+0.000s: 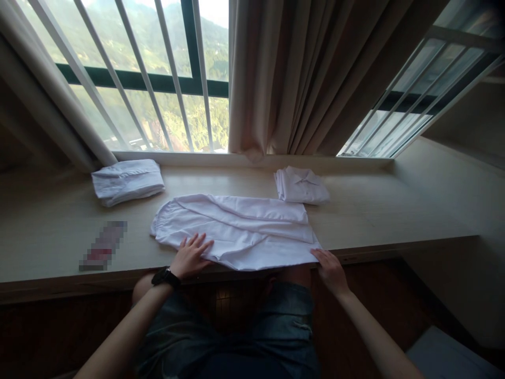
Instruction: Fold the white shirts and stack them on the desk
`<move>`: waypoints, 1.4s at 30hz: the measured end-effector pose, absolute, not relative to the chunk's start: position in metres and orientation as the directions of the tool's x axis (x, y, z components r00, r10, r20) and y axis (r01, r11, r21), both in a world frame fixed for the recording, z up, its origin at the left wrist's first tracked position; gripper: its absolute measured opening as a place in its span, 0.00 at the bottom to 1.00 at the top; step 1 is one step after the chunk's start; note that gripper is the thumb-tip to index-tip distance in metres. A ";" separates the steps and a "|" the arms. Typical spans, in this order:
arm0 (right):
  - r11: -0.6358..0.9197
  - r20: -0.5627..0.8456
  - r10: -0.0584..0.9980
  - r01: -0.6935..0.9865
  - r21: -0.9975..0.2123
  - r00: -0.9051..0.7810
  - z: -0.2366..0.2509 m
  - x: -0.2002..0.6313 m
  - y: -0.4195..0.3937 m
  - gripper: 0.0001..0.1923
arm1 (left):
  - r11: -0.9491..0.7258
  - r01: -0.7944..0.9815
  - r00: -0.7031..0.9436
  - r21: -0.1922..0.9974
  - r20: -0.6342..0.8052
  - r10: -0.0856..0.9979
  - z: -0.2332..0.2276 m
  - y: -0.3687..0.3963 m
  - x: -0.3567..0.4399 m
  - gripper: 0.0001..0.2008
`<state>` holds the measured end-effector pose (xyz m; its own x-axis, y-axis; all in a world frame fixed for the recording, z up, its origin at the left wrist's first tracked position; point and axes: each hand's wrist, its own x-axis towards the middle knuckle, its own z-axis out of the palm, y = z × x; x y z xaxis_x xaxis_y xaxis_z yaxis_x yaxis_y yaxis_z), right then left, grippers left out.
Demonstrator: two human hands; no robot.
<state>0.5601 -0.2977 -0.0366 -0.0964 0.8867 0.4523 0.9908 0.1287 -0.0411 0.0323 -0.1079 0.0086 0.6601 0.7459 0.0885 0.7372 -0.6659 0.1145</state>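
Nearest: denim-clad lap [252, 326] tucked under the desk's front edge. Left hand [192, 256], watch [165, 276] at the wrist, spread flat with fingers open on the near hem of a white shirt [236, 231], gripping nothing, likely pinning the cloth so it stays smooth. Right hand [329, 268] at the shirt's right near corner by the front edge, fingers resting on the fabric; pinching or merely touching, cannot tell. Shirt partly folded, laid lengthwise along the middle of the front edge, sleeves turned in.

Further left, a blurred flat item [103, 246]. Toward the back edge, one folded white stack [128, 181] at left, a smaller folded shirt [302, 185] at right, seemingly set aside clear of the working space.

Pale wooden desk [394, 216] beneath a barred window [158, 79]; beige curtain [300, 73] hanging centre; green hillside outside.
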 end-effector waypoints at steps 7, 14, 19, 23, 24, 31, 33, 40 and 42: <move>-0.012 0.436 0.888 0.956 -0.295 0.146 -0.001 0.589 -0.279 0.16 | -0.660 0.712 0.672 0.240 0.039 0.740 0.024 -0.075 0.011 0.19; -0.254 0.223 0.882 0.819 -0.515 0.414 0.021 0.618 -0.209 0.23 | -0.497 0.823 0.500 0.274 0.063 0.863 0.047 -0.030 0.025 0.22; -0.402 0.126 0.806 0.691 -0.600 0.578 -0.014 0.626 -0.169 0.31 | -0.411 0.891 0.421 0.191 -0.015 0.907 0.036 0.001 0.047 0.24; -0.429 0.123 0.763 0.640 -0.638 0.634 -0.037 0.627 -0.164 0.31 | -0.403 0.903 0.417 0.150 -0.079 0.905 0.028 0.008 0.052 0.24; -0.416 0.132 0.759 0.631 -0.655 0.638 -0.038 0.627 -0.164 0.31 | -0.406 0.903 0.419 0.140 -0.077 0.905 0.027 0.007 0.051 0.25; -0.421 0.049 0.845 0.718 -0.554 0.533 -0.030 0.623 -0.154 0.23 | -0.431 0.902 0.430 0.019 -0.108 0.896 0.028 -0.011 0.025 0.24; -0.429 0.057 0.826 0.690 -0.583 0.561 -0.030 0.615 -0.148 0.23 | -0.412 0.911 0.411 0.011 -0.099 0.906 0.028 -0.013 0.017 0.23; -0.419 0.137 0.809 0.725 -0.547 0.571 -0.041 0.566 -0.133 0.28 | -0.385 0.923 0.385 0.002 -0.039 0.922 0.025 -0.019 0.001 0.22; -0.404 0.153 0.818 0.743 -0.533 0.554 -0.043 0.560 -0.140 0.29 | -0.372 0.928 0.373 0.032 -0.043 0.927 0.024 -0.024 -0.004 0.21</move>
